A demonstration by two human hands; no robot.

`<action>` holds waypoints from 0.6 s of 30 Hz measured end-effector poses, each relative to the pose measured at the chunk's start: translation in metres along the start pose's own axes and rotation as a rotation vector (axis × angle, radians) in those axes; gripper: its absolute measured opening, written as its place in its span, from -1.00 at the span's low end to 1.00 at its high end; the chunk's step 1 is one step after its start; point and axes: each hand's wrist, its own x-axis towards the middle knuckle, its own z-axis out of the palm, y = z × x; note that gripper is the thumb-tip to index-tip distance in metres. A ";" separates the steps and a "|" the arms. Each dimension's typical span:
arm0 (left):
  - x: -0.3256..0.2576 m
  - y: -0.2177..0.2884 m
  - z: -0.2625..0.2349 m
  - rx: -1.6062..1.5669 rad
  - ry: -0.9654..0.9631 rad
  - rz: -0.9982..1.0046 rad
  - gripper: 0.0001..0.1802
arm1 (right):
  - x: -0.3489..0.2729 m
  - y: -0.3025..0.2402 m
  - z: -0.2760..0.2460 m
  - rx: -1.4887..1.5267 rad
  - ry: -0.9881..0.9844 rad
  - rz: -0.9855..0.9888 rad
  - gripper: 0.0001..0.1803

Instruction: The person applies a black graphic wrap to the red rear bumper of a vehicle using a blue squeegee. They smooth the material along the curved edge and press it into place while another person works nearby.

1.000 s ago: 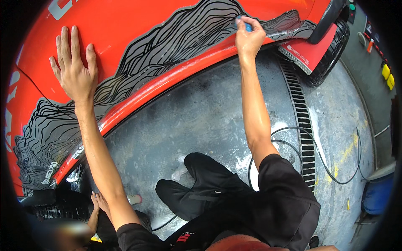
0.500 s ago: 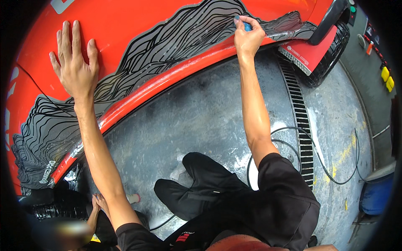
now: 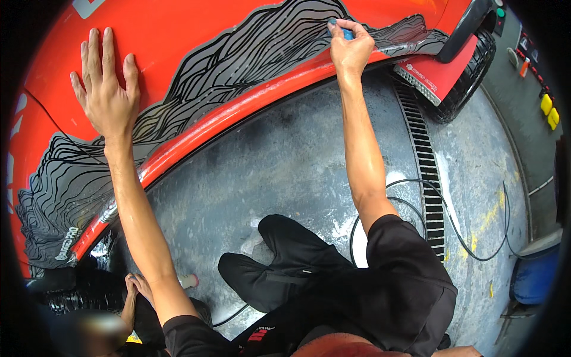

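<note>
My right hand is gripping a small blue piece between thumb and fingers, and it is sitting slightly farther left over the grey, black-lined graphic than a second ago, so the spot I'm working is apparently shifting by a small stroke. The piece is showing beside my fingertips; how hard it is pressing, I'm not able to tell. Well to its left, my left hand is lying flat, fingers extended, on the red car panel, keeping about the same place and seemingly bracing me. The red sill is running below my right hand.
</note>
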 end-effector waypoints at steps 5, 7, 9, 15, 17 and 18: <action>-0.002 -0.002 0.000 0.007 -0.001 0.007 -0.35 | -0.007 -0.005 -0.004 -0.052 -0.065 -0.032 -0.89; -0.001 -0.001 -0.001 0.005 -0.003 0.009 -0.35 | 0.000 -0.003 -0.007 -0.113 -0.014 -0.015 -0.89; -0.001 0.000 0.000 0.007 0.000 0.012 -0.35 | -0.018 -0.003 -0.003 -0.019 -0.092 -0.053 -0.87; 0.001 0.001 0.001 0.019 -0.007 0.000 -0.35 | 0.003 0.003 -0.008 0.012 -0.044 -0.017 -0.84; 0.000 0.002 0.001 -0.007 0.004 -0.012 -0.36 | -0.014 0.007 -0.014 0.003 -0.116 -0.036 -0.82; -0.001 0.001 0.000 -0.011 0.013 -0.018 -0.36 | -0.026 0.008 -0.017 0.098 -0.138 -0.061 -0.81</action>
